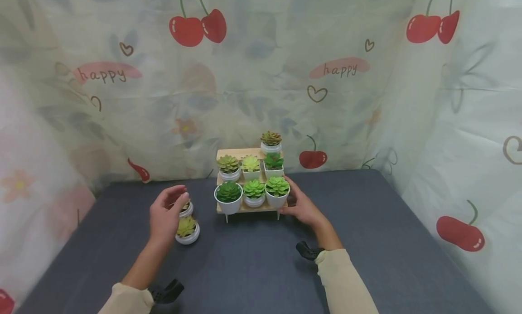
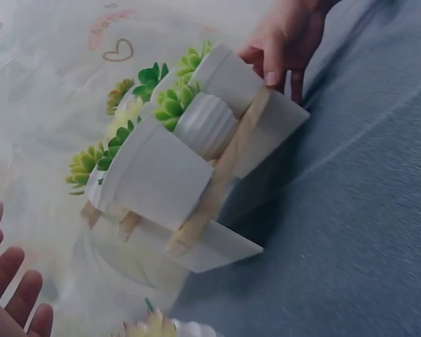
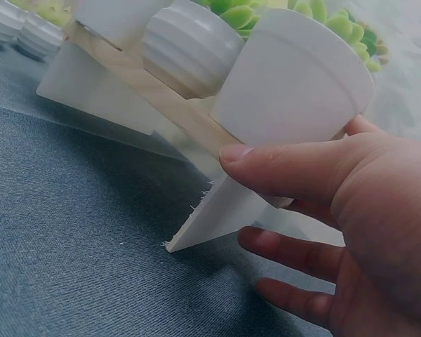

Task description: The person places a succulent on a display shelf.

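Observation:
A three-tier wooden plant stand with white side supports bears small potted succulents. The top tier has one reddish-green succulent at its right end; three pots stand on the middle tier and three on the bottom. My right hand grips the right end of the bottom shelf, its thumb on the wood's front edge beside a white pot. My left hand, fingers loosely bent and holding nothing, hovers by two potted succulents left of the stand. The nearer has a yellow-green plant; the farther pot is partly hidden by the hand.
The stand and pots are on a dark blue-grey cloth over the table. A pale curtain printed with cherries and hearts hangs close behind the stand and along both sides.

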Demonstrator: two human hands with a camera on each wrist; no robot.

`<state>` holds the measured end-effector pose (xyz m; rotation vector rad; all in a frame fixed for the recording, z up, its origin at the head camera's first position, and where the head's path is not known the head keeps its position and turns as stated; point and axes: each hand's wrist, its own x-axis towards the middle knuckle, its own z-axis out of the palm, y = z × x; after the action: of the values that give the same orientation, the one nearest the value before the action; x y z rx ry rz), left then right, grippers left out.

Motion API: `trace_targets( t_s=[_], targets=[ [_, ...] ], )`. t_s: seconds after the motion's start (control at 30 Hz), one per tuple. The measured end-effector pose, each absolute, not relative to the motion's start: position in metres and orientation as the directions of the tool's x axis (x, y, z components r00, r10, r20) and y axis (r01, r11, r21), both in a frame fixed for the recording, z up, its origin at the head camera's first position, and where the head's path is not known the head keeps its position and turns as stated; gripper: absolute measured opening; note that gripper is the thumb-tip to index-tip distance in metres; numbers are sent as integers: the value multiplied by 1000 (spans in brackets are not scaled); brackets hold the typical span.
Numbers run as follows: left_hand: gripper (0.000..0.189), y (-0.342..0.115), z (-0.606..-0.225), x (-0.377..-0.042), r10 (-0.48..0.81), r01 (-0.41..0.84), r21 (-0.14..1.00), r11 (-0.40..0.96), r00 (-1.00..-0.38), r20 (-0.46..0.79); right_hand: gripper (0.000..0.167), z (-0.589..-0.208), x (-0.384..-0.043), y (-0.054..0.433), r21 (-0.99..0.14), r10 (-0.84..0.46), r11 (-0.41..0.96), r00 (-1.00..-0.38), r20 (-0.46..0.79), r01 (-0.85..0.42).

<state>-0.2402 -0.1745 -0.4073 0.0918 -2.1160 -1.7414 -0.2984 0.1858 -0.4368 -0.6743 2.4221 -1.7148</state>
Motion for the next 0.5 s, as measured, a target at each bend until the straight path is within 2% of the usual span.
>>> trace_targets(
  t_s=[0.13, 0.33, 0.5],
  targets=[
    [32, -180, -412, -229, -348, 183, 959, 217, -903, 251, 99, -438, -299, 187, -923, -403, 254, -899, 171, -290],
    [26, -189, -428, -218, -427, 167, 939, 301, -857, 289, 99, -437, -299, 186, -919, -405, 270, -900, 163, -288],
    [26, -196, -440, -209, -462, 147, 942, 302, -842, 279, 99, -436, -298, 186, -921, -404, 269, -901, 157, -281]
  ],
)
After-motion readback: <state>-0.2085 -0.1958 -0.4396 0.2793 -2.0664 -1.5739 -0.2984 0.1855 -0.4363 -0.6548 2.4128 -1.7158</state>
